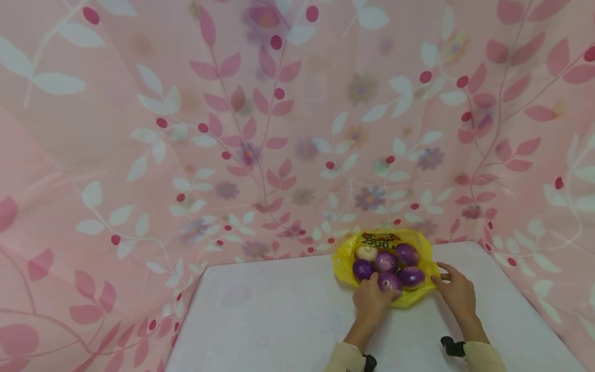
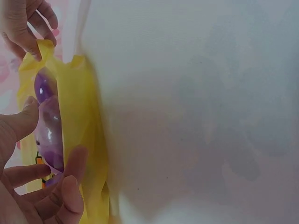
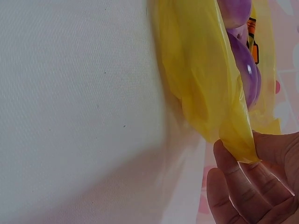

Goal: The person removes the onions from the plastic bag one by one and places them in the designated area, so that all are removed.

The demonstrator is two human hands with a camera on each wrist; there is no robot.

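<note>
- Head: crinkly yellow plastic bag at 4 o'clock, on wht cloth-topped table, w/ glossy round purple onions; pale round onion at bag's 10, this cam only.
- L wrist: L hand, 8 o'clock, grips front onion.
- R wrist: R hand pinches bag rim, 4 o'clock.

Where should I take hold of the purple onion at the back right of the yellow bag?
Probably best around its rounded sides, coming from above. The purple onion lies with its upper side exposed in the open yellow bag, while other onions sit close on its left and front, leaving the top the clearest approach.
</note>
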